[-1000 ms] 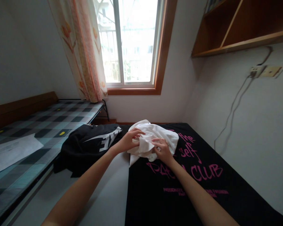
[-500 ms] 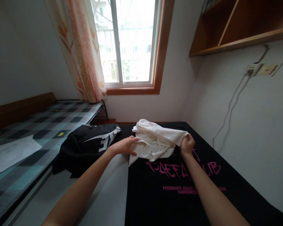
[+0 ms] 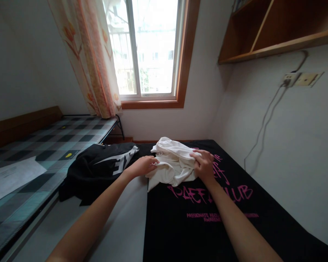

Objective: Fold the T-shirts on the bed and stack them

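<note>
A crumpled white garment (image 3: 176, 154) lies bunched on the black cloth with pink lettering (image 3: 175, 233). My left hand (image 3: 142, 166) closes its fingers on the garment's left side, pinching the fabric. At the right end, my right hand (image 3: 205, 165) holds the garment's edge, its fingers on top and its thumb side partly hidden. Left of my left hand sits a folded black garment (image 3: 90, 167) with grey-white print.
A pale board surface (image 3: 120, 218) runs beneath my left forearm. On the left is a bed with a checked mattress (image 3: 84, 136) and a paper sheet (image 3: 16, 176). A power cord (image 3: 262, 127) hangs on the right wall below a wooden shelf (image 3: 262, 49).
My right hand has moved left, bringing the stretched right edge of the white garment inward over the bundle. My left hand's fingers have drawn closer together on the fabric.
</note>
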### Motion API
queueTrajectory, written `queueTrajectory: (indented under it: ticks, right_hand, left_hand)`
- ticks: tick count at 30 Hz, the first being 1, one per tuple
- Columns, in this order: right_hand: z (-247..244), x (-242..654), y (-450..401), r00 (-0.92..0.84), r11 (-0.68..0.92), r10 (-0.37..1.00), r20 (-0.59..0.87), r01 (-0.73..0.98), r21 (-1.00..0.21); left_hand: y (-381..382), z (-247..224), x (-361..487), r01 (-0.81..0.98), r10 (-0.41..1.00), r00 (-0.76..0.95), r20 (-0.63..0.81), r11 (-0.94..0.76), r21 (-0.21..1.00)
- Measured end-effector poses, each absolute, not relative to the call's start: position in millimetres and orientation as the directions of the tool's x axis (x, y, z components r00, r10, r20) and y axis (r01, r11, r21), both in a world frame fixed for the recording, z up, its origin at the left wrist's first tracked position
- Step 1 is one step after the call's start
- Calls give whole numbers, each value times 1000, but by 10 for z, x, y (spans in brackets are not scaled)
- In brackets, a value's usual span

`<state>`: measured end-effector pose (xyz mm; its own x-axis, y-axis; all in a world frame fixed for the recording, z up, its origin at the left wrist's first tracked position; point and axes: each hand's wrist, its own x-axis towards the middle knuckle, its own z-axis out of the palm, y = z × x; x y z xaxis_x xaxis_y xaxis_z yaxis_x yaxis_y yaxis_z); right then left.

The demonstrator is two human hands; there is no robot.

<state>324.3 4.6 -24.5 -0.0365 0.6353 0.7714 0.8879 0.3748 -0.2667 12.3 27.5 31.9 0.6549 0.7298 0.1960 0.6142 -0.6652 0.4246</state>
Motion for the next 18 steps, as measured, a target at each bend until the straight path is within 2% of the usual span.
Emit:
queueTrajectory:
  ticks: [4, 6, 8, 12, 14, 16, 18]
  right_hand:
    - [-241, 3053, 15, -258, 481, 696, 670, 861, -168]
    - [-292, 3008, 43, -256, 458, 739, 624, 869, -186]
    - [-346, 2995, 81, -189, 413, 772, 607, 875, -252]
    - [-393, 3055, 176, 8, 387, 796, 606, 762, -519]
    - [-383, 3164, 240, 195, 346, 786, 587, 647, -679]
    - [-364, 3352, 309, 459, 273, 704, 541, 529, -804]
    - [-345, 3602, 362, 705, 214, 522, 480, 437, -874]
  left_hand:
    - [265, 305, 121, 587, 722, 664, 194, -664, 464]
    - [280, 277, 122, 582, 712, 675, 195, -676, 452]
    - [300, 249, 130, 598, 713, 669, 210, -684, 416]
    - [330, 254, 152, 657, 748, 577, 329, -664, 357]
    - [338, 303, 144, 649, 747, 494, 444, -657, 384]
    - [349, 379, 109, 612, 721, 363, 590, -662, 432]
    - [369, 469, 42, 585, 677, 171, 716, -655, 479]
